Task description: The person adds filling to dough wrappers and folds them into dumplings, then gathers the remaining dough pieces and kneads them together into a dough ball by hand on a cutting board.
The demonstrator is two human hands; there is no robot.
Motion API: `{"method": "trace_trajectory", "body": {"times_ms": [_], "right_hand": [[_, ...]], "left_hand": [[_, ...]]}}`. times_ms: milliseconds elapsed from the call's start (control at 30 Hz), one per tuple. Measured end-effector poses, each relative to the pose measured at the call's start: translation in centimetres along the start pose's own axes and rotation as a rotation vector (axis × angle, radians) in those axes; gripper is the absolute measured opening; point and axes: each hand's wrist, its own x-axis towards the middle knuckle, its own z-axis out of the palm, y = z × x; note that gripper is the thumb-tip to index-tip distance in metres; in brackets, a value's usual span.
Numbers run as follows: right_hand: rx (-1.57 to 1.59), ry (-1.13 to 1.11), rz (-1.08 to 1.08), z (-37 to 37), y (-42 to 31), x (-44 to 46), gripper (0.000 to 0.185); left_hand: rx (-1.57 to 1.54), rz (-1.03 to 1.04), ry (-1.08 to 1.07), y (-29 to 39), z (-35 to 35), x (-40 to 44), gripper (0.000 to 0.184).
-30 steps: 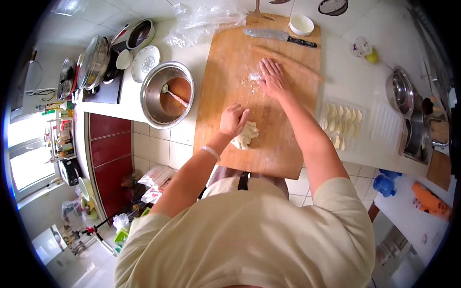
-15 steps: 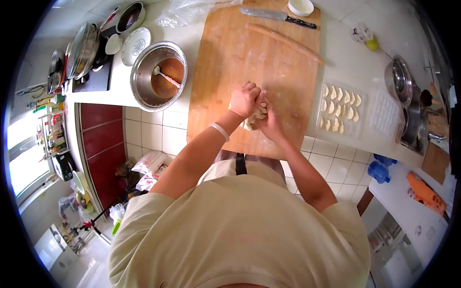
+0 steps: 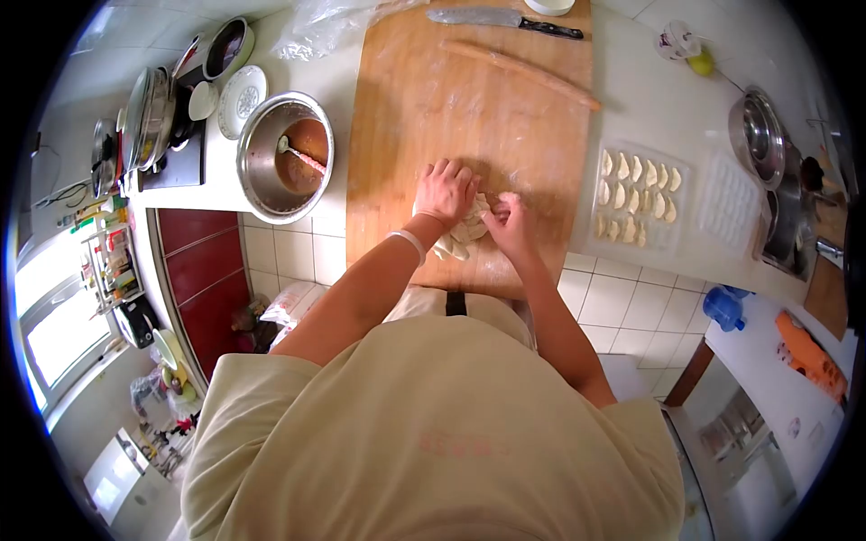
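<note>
Pale dough pieces (image 3: 462,236) lie in a heap near the front edge of a wooden board (image 3: 397,108). My left hand (image 3: 444,191), with a pale band on its wrist, rests on the heap's upper left side, fingers bent and close together over the dough. At the heap's right side my right hand (image 3: 512,224) is closed, its thumb and fingertips touching the dough. Farther back on the board lie a wooden rolling pin (image 3: 523,72) and a large knife (image 3: 505,20) with a black handle.
To the left stands a steel pot (image 3: 287,158) with reddish liquid and a spoon, beside a patterned plate (image 3: 242,101). A clear tray (image 3: 678,236) with rows of dumplings sits to the right. A white bowl (image 3: 550,5) is at the top edge.
My right hand has come back from the board's far part to the dough. Since half a second ago, my left hand has shifted slightly left, apart from my right hand. The view has also shifted.
</note>
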Motion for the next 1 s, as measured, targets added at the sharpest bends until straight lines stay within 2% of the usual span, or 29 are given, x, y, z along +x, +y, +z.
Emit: {"method": "trace_trajectory", "body": {"times_ms": [33, 167, 200, 233, 300, 333, 367, 433, 467, 500, 567, 600, 667, 700, 733, 767, 833, 900, 967, 1000], "right_hand": [[0.026, -0.056, 0.161, 0.0, -0.3, -0.4, 0.049], [-0.276, 0.100, 0.103, 2.6, -2.1, 0.0, 0.052], [-0.182, 0.055, 0.212, 2.2, -4.1, 0.1, 0.049], [-0.186, 0.054, 0.196, 2.7, -3.2, 0.9, 0.049], [0.053, -0.014, 0.091, 3.9, -1.4, 1.9, 0.044], [-0.050, -0.055, -0.050, 2.8, -4.1, 1.2, 0.041], [-0.047, -0.065, -0.061, 2.9, -4.8, 0.8, 0.041], [-0.348, -0.021, -0.594, 2.9, -5.5, -0.2, 0.037], [-0.312, -0.032, -0.720, 2.7, -5.7, -0.8, 0.035], [-0.313, -0.031, -0.720, 2.6, -5.6, -1.2, 0.035], [-0.404, -0.030, -0.728, 2.4, -4.4, -1.8, 0.034], [-0.357, -0.031, -0.763, 2.3, -3.5, -2.0, 0.040], [-0.272, 0.018, -0.731, 1.7, -2.2, -3.0, 0.042], [-0.192, 0.066, -0.715, 1.1, -1.6, -3.6, 0.044], [-0.245, 0.131, -0.590, 0.2, -1.4, -4.6, 0.042], [-0.247, 0.137, -0.574, -0.1, -0.8, -5.2, 0.042], [0.076, 0.056, -0.082, 0.1, 0.9, -5.7, 0.038], [0.124, 0.092, -0.092, 1.7, 2.7, -5.8, 0.036], [0.501, 0.003, 0.196, 4.8, 5.0, -5.7, 0.026], [0.606, -0.061, 0.272, 4.6, 3.2, -5.4, 0.019]], "left_hand": [[-0.033, -0.026, 0.006, -0.1, 0.1, 0.4, 0.022], [-0.183, -0.110, 0.063, -0.2, 0.3, 0.3, 0.024], [-0.227, -0.157, 0.025, -0.9, 0.9, 0.4, 0.034], [-0.225, -0.160, 0.040, -0.9, -0.3, 0.7, 0.034], [-0.506, -0.578, -0.257, -1.6, -2.9, 1.1, 0.056], [-0.707, -0.714, -0.294, -3.0, -2.8, 1.3, 0.070], [-0.701, -0.722, -0.281, -4.2, -2.5, 1.1, 0.070], [-0.646, -0.820, -0.458, -4.6, -3.2, 0.4, 0.070], [-0.501, -0.758, -0.490, -3.8, -3.0, -0.4, 0.070], [-0.422, -0.764, -0.394, -2.2, -3.4, -1.8, 0.064], [-0.201, -0.583, -0.093, -0.5, -2.2, -4.6, 0.046], [-0.201, -0.579, -0.101, 0.3, -2.2, -5.3, 0.046], [-0.015, -0.398, 0.092, 1.6, -1.8, -6.1, 0.028], [-0.023, -0.389, 0.078, 1.7, -1.5, -6.1, 0.028], [0.009, -0.354, 0.081, 1.6, -1.3, -6.1, 0.025], [0.042, -0.317, 0.085, 1.4, -1.0, -5.8, 0.022], [0.045, -0.297, 0.059, 1.1, -0.8, -4.6, 0.022], [0.072, -0.238, 0.092, 0.5, -0.4, -3.1, 0.018], [0.073, -0.235, 0.061, 0.0, -0.4, -1.5, 0.018], [0.062, -0.221, 0.045, -0.2, -0.4, -0.9, 0.018]]}}
